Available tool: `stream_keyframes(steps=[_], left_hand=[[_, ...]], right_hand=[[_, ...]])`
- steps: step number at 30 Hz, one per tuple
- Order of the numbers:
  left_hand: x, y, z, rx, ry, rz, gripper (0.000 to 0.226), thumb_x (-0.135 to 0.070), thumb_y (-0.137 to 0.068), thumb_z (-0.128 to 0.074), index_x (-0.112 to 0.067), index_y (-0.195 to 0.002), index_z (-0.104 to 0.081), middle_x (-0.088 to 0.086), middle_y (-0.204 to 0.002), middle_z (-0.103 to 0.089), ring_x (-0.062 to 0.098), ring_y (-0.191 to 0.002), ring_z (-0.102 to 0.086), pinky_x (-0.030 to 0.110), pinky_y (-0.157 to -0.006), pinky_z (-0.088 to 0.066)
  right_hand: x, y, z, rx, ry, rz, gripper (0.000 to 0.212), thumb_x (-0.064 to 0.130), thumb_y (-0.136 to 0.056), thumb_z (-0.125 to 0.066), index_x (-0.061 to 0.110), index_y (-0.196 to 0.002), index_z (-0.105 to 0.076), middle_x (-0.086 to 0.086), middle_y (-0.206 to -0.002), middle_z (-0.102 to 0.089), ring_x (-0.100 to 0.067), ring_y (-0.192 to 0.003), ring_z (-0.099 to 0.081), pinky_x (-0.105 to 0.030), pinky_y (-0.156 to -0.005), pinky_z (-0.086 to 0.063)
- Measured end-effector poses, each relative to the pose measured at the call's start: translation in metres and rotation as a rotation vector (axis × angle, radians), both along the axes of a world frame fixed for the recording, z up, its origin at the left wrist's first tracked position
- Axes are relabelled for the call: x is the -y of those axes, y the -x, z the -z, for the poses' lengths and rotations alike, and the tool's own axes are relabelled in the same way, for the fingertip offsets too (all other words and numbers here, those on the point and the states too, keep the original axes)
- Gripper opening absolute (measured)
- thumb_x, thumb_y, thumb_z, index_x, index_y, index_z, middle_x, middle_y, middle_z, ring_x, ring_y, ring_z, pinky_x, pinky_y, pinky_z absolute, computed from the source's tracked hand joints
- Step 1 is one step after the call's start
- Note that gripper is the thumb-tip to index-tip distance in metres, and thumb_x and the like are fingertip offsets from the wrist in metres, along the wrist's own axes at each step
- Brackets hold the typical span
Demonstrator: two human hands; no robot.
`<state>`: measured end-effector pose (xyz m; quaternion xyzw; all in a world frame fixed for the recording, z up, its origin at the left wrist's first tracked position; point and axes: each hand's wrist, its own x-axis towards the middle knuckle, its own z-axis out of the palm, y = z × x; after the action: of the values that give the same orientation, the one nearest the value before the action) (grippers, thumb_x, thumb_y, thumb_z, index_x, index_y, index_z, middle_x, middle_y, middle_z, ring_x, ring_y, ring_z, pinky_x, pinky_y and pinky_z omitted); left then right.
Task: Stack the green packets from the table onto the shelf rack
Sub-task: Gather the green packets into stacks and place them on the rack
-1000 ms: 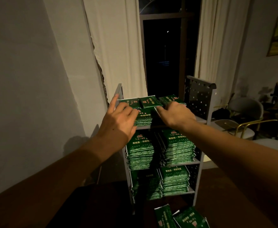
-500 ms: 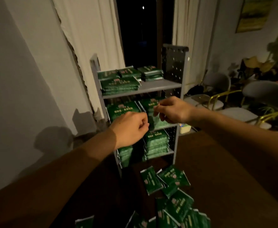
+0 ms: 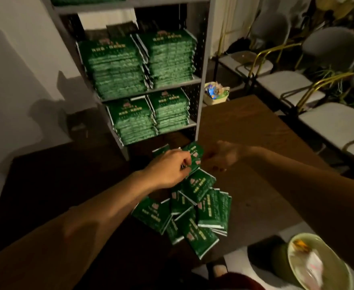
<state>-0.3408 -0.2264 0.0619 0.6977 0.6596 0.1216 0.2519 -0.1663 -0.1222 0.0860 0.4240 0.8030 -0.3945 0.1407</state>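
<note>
Several loose green packets (image 3: 195, 208) lie in a heap on the dark brown table (image 3: 245, 130), in front of the grey metal shelf rack (image 3: 201, 59). Tall stacks of green packets (image 3: 117, 68) fill the two visible shelves, two stacks side by side on each. My left hand (image 3: 169, 166) reaches over the far end of the heap, its fingers curled round the edge of a green packet (image 3: 196, 152). My right hand (image 3: 222, 156) is just right of that packet, blurred by motion, so its grip is unclear.
A pale green bowl (image 3: 318, 264) with something in it stands at the near right corner. Grey chairs with gold frames (image 3: 287, 82) line the right side. A small colourful bag (image 3: 216, 93) sits on the floor beside the rack. A white wall is at left.
Both hands came down from the rack's shelves to the heap on the table. My view tilted down with them. My left hand now has hold of a packet.
</note>
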Motion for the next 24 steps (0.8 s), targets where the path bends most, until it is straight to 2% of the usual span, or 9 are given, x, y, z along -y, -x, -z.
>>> stream_keyframes(steps=[2, 4, 7, 9, 11, 14, 17, 21, 24], left_hand=[[0.008, -0.009, 0.024, 0.019, 0.069, -0.021, 0.016, -0.028, -0.096, -0.065, -0.020, -0.109, -0.064, -0.002, -0.116, -0.059, 0.017, -0.103, -0.062, 0.040, -0.086, -0.055], [0.016, -0.017, 0.049, 0.020, 0.130, -0.055, 0.022, -0.029, -0.096, -0.065, -0.021, -0.117, -0.063, -0.002, -0.125, -0.055, 0.018, -0.112, -0.059, 0.040, -0.093, -0.053], [0.026, -0.031, 0.082, 0.004, 0.174, -0.061, 0.051, -0.032, -0.093, -0.069, -0.022, -0.140, -0.052, -0.004, -0.144, -0.045, 0.019, -0.133, -0.045, 0.038, -0.110, -0.042], [0.032, -0.035, 0.094, -0.027, 0.210, -0.046, 0.073, -0.038, -0.091, -0.071, -0.023, -0.153, -0.037, -0.006, -0.159, -0.028, 0.019, -0.146, -0.028, 0.037, -0.118, -0.031], [0.036, -0.042, 0.107, -0.100, 0.264, 0.004, 0.091, -0.046, -0.087, -0.073, -0.025, -0.159, -0.022, -0.007, -0.167, -0.010, 0.021, -0.153, -0.011, 0.040, -0.123, -0.018], [0.047, -0.047, 0.127, -0.186, 0.311, 0.039, 0.111, -0.060, -0.079, -0.074, -0.026, -0.161, -0.008, -0.002, -0.169, -0.005, 0.022, -0.155, -0.002, 0.043, -0.124, -0.001], [0.056, -0.053, 0.141, -0.163, 0.163, -0.036, 0.107, -0.053, -0.075, -0.080, -0.026, -0.159, -0.019, 0.001, -0.163, -0.026, 0.025, -0.152, -0.014, 0.043, -0.123, -0.008], [0.057, -0.063, 0.141, 0.024, 0.136, -0.165, 0.092, -0.027, -0.081, -0.081, -0.029, -0.156, -0.028, -0.001, -0.156, -0.039, 0.023, -0.145, -0.030, 0.035, -0.118, -0.028], [0.057, -0.069, 0.139, 0.038, 0.138, -0.175, 0.082, -0.018, -0.084, -0.078, -0.031, -0.152, -0.034, -0.007, -0.147, -0.048, 0.017, -0.135, -0.042, 0.030, -0.110, -0.038]], right_hand=[[0.005, -0.009, 0.028, 0.067, 0.086, -0.007, 0.015, 0.019, -0.100, -0.058, 0.010, -0.094, -0.069, 0.001, -0.071, -0.065, -0.005, -0.056, -0.062, -0.019, -0.054, -0.050], [0.009, -0.018, 0.054, 0.090, 0.199, 0.052, 0.007, 0.014, -0.098, -0.061, 0.012, -0.103, -0.067, -0.006, -0.086, -0.067, -0.015, -0.071, -0.065, -0.024, -0.060, -0.054], [0.014, -0.031, 0.095, 0.111, 0.263, 0.172, 0.014, 0.012, -0.096, -0.064, 0.012, -0.110, -0.065, -0.016, -0.112, -0.067, -0.025, -0.085, -0.069, -0.034, -0.070, -0.062], [0.023, -0.036, 0.116, 0.135, 0.285, 0.263, 0.029, 0.014, -0.095, -0.064, 0.007, -0.124, -0.063, -0.016, -0.110, -0.067, -0.023, -0.082, -0.070, -0.037, -0.068, -0.063], [0.029, -0.041, 0.136, 0.137, 0.266, 0.301, 0.039, 0.022, -0.094, -0.067, 0.014, -0.131, -0.058, -0.008, -0.099, -0.063, -0.020, -0.076, -0.069, -0.029, -0.055, -0.060], [0.034, -0.047, 0.156, 0.118, 0.127, 0.427, 0.051, 0.038, -0.087, -0.074, 0.012, -0.121, -0.046, -0.004, -0.097, -0.057, -0.016, -0.076, -0.065, -0.025, -0.053, -0.053], [0.030, -0.050, 0.177, 0.036, 0.105, 0.558, 0.060, 0.049, -0.077, -0.077, 0.009, -0.116, -0.056, -0.006, -0.102, -0.067, -0.022, -0.086, -0.070, -0.035, -0.071, -0.061], [0.029, -0.053, 0.185, -0.123, 0.232, 0.668, 0.033, 0.040, -0.082, -0.079, 0.013, -0.101, -0.072, -0.003, -0.082, -0.071, -0.015, -0.067, -0.067, -0.025, -0.052, -0.053], [0.027, -0.054, 0.187, -0.141, 0.312, 0.722, 0.049, 0.047, -0.070, -0.086, 0.014, -0.103, -0.072, -0.002, -0.090, -0.074, -0.016, -0.075, -0.072, -0.026, -0.057, -0.056]])
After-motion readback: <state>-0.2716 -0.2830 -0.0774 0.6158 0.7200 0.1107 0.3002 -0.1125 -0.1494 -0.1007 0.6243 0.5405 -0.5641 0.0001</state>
